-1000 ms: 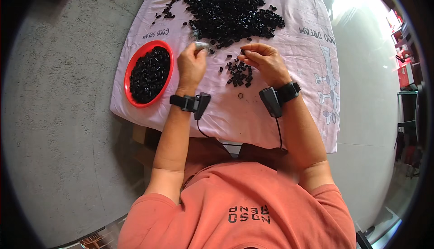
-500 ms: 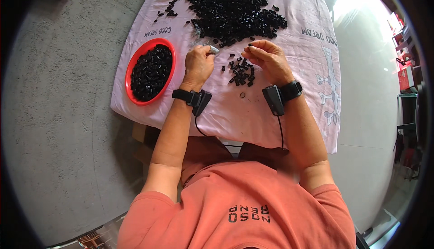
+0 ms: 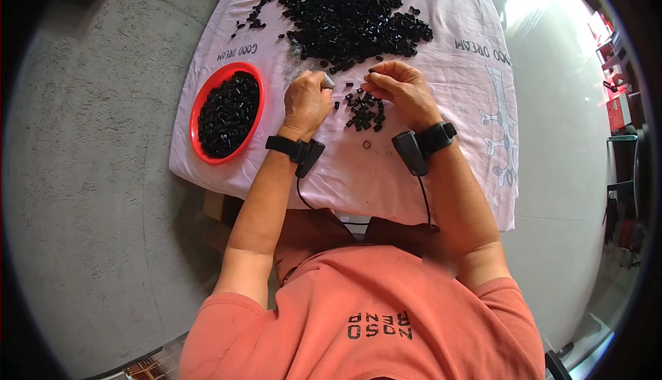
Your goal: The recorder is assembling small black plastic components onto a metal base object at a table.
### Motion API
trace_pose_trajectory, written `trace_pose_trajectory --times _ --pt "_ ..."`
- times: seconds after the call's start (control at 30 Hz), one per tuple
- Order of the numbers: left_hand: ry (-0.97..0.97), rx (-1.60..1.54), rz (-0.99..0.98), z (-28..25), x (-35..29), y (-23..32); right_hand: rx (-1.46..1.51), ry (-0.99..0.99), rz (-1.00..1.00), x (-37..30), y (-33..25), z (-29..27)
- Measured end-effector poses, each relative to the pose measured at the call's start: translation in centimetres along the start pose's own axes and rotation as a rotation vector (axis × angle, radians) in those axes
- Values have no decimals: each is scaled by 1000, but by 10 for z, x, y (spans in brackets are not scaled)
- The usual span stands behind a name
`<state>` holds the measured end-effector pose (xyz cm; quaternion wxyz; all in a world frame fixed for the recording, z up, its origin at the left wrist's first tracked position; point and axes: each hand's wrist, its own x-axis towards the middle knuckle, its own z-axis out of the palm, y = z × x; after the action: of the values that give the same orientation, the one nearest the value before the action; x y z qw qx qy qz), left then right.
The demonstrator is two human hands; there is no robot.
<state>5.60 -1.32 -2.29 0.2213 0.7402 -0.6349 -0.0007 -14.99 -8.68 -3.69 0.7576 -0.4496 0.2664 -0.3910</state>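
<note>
My left hand is closed around a small greyish bundle, whose end shows past the thumb; its kind is unclear. My right hand pinches a small black part between thumb and fingertips, a short way to the right of the left hand. Between and just below the hands lies a loose cluster of small black plastic parts. A thin dark ring rests on the cloth nearer to me. Clear crumpled plastic lies beyond my left hand.
A large heap of similar black parts covers the far part of the table. To the left stands a red oval basin filled with black parts. A pale pink printed cloth covers the table. Wrist devices with cables sit on both my wrists.
My left hand has turned a little and shifted slightly to the right, still closed on the greyish bundle. My right hand keeps its pinch on the black part. The view has shifted slightly.
</note>
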Motion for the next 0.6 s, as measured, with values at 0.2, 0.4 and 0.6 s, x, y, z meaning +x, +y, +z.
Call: trace_pose_trajectory --times 0.2,0.4,0.6 --pt "16 -3 23 0 -4 5 -41 4 5 -1 -1 2" --pt "1 -103 32 -1 -3 -6 -56 -15 -9 0 1 3" --pt "40 -121 59 -4 0 -5 -89 -36 1 1 4 2"
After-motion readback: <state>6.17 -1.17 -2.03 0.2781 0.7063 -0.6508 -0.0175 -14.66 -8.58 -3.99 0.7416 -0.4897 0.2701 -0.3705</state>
